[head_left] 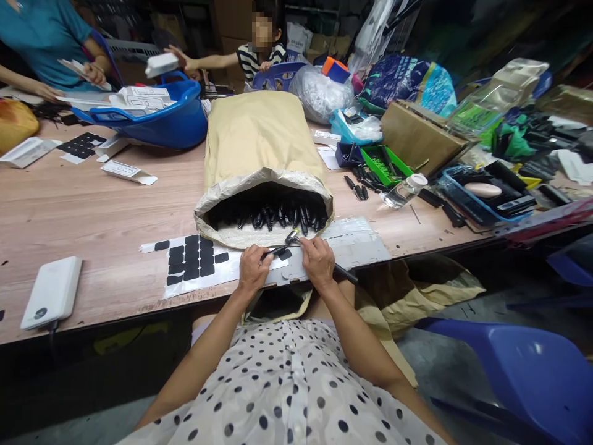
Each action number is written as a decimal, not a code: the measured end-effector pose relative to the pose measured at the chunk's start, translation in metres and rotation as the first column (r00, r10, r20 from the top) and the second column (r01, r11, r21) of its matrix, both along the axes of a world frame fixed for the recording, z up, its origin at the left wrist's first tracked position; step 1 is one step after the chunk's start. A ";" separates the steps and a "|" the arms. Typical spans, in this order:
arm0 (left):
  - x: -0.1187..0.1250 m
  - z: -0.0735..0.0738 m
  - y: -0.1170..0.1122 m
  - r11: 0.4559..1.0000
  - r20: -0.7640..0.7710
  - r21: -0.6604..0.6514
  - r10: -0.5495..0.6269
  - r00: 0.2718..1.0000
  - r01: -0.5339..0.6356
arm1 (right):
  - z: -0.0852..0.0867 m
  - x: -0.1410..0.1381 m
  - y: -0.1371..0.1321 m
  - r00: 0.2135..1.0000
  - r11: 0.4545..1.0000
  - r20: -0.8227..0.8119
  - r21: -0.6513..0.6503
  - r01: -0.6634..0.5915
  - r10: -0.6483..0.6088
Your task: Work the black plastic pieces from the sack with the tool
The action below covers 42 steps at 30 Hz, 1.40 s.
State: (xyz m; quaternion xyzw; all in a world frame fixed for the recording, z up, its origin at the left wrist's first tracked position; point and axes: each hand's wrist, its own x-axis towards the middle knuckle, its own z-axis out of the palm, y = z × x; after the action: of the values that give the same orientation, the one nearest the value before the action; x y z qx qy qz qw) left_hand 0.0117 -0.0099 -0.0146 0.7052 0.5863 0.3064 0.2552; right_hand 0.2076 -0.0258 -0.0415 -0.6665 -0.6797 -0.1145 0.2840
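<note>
My left hand point(252, 269) and my right hand point(317, 262) meet at the table's front edge. Together they grip a slim black tool with a metal tip point(291, 236); its black handle point(346, 274) sticks out to the right past my right hand. Under my hands lies a white backing sheet with several black square pads point(191, 259). Just beyond my fingers a tan paper sack point(257, 146) lies open towards me, filled with several black tools point(278, 216) of the same kind.
A white power bank point(52, 292) lies at the left front. A blue basin point(160, 117) with white cartons stands at the back left, where two other people work. Trays, a plastic bottle point(404, 190), bags and boxes crowd the right side. A blue chair point(523, 371) stands right.
</note>
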 end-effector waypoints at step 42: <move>-0.007 0.047 0.078 0.885 -0.393 -0.079 0.395 0.831 -0.458 | 0.003 -0.006 0.001 0.998 0.999 0.070 -0.051 0.005 -0.001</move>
State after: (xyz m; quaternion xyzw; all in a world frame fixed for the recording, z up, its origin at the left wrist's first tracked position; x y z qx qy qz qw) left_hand 0.0050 0.0683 0.0319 0.5760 0.7901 0.1680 0.1255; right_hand 0.2018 -0.0252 -0.0382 -0.6701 -0.6910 -0.1210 0.2427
